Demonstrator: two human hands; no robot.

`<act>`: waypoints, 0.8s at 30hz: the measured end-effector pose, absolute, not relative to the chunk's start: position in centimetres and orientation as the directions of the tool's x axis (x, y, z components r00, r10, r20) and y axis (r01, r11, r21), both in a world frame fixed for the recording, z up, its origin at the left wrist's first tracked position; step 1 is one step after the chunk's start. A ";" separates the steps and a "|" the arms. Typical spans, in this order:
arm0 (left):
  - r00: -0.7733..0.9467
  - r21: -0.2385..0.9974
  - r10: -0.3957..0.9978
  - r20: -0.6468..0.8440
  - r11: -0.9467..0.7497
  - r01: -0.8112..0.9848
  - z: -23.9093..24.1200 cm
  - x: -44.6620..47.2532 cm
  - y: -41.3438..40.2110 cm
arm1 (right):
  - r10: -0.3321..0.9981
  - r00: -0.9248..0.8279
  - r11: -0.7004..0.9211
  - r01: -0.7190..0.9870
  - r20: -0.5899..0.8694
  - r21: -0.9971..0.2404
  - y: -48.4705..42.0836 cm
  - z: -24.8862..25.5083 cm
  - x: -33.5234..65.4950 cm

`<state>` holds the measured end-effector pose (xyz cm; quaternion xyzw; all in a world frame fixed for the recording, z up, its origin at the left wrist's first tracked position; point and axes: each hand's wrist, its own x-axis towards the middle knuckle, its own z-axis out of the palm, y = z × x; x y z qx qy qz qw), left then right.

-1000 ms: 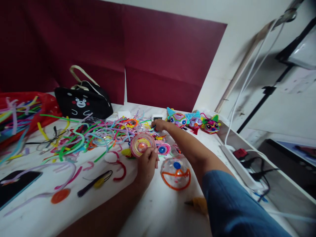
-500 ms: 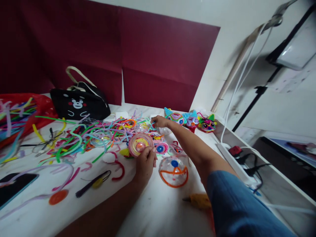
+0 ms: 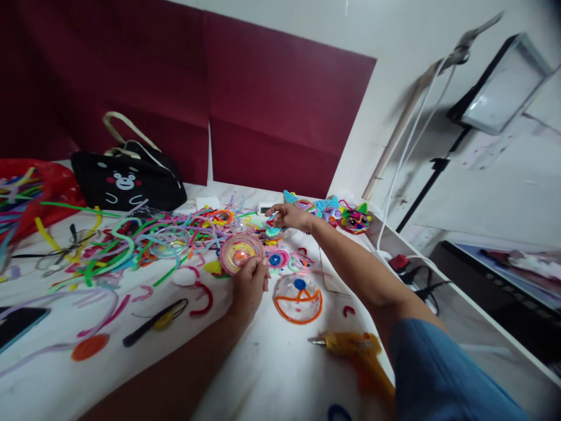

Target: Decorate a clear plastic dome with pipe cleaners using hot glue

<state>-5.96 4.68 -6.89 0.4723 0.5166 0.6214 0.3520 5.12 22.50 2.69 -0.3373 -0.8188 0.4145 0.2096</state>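
My left hand [image 3: 249,283] pinches the lower right edge of a round clear plastic disc [image 3: 241,255] lined with pink and yellow coiled pipe cleaners. My right hand [image 3: 287,216] reaches across the table, fingers apart, beside a light-blue piece [image 3: 272,228]; no held thing shows in it. Just right of my left hand lies a pink coil with a blue centre [image 3: 277,259]. Nearer to me, a clear plastic dome [image 3: 298,299] carries an orange pipe-cleaner outline and a blue coil. A yellow hot glue gun [image 3: 350,344] lies under my right forearm.
Tangled pipe cleaners [image 3: 131,245] cover the left and middle. A black bag [image 3: 127,181] and a red bag [image 3: 56,187] stand behind. Finished colourful masks [image 3: 355,219] sit at the back right, near a power strip with cables [image 3: 412,275]. A phone [image 3: 21,324] lies left.
My view has shifted slightly right, bringing more of the glue gun into sight. My right hand's fingers have spread above the pile. The disc stays in my left hand.
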 end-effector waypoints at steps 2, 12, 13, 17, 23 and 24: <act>-0.306 0.974 0.926 0.222 -0.221 0.039 -6.9 -6.0 4.8 | 0.723 -0.689 0.404 0.363 0.050 -0.840 21.8 2.3 5.9; -0.324 0.972 0.919 0.226 -0.236 0.008 -6.7 -5.9 4.8 | 0.767 -0.634 0.417 0.373 0.101 -0.829 20.0 0.7 8.5; -0.325 0.971 0.918 0.226 -0.237 0.007 -6.7 -5.9 4.8 | 0.770 -0.628 0.429 0.381 0.111 -0.819 19.8 0.7 8.6; -0.329 0.971 0.916 0.229 -0.239 0.010 -6.6 -6.0 4.8 | 0.780 -0.602 0.491 0.414 0.174 -0.766 19.0 0.6 9.1; -0.317 0.967 0.913 0.255 -0.249 0.062 -6.8 -5.9 4.7 | 0.777 -0.566 0.568 0.442 0.276 -0.694 18.0 0.7 9.4; -0.311 0.965 0.913 0.263 -0.253 0.075 -6.8 -5.9 4.7 | 0.777 -0.562 0.572 0.444 0.283 -0.690 17.8 0.7 9.4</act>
